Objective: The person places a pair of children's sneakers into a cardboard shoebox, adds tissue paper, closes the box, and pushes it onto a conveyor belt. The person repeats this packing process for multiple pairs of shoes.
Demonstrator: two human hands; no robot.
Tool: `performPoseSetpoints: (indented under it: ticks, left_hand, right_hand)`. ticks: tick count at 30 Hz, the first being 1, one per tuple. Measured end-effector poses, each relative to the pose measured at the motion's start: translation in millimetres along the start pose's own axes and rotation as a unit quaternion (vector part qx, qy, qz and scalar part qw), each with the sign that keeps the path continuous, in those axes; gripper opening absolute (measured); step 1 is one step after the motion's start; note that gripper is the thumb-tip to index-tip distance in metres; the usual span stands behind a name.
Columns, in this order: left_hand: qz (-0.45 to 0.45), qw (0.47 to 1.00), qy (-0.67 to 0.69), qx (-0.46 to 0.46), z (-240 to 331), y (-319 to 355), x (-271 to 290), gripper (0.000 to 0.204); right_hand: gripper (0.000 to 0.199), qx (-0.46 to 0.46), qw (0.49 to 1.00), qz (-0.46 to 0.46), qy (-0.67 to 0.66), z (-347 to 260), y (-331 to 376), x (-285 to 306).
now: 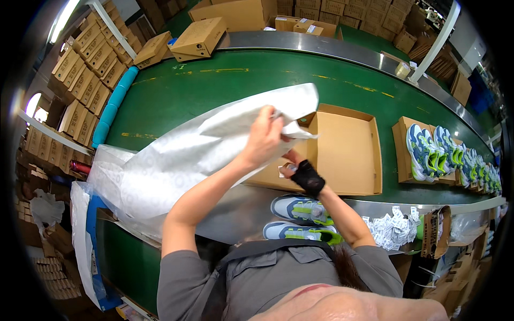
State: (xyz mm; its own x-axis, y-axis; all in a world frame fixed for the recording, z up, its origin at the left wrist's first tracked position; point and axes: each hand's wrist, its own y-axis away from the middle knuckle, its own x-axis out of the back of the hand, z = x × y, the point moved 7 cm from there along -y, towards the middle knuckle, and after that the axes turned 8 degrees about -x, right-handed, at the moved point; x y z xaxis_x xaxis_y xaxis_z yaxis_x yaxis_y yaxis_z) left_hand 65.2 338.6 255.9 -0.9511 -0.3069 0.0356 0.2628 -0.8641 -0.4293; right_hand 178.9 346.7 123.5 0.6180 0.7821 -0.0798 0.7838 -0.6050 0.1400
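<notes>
- Evidently, white paper is gripped by the left hand, partly over the open box;
- right hand's grip cannot be told;
- paper-laying seems underway; controlled lowering is presumably required.

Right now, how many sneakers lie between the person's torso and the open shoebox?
2: upper sneaker beside the open shoebox, lower sneaker nearer the torso; others may be hidden.
</notes>
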Motion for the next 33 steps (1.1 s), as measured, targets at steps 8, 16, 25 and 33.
performPoseSetpoints:
  ticks: [8,16,25,33]
  left_hand:
    - [-0.072,0.995,0.061,-0.036,-17,-19,-99,0.019]
    - [-0.103,0.975,-0.131,-0.15,10,-6,-83,0.049]
    - [-0.134,0.838,-0.522,0.082,-170,103,118,0.051]
    - [-0.332,0.776,-0.535,0.032,-85,101,129,0.055]
  right_hand:
    - [0.056,-0.036,0.904,0.191,-0.379,-19,29,98]
    - [0.015,-0.029,0.899,0.351,-0.26,-5,35,139]
    - [0.015,0.015,0.65,0.725,-0.226,62,183,345]
    - [0.019,0.055,0.593,0.758,-0.266,72,250,329]
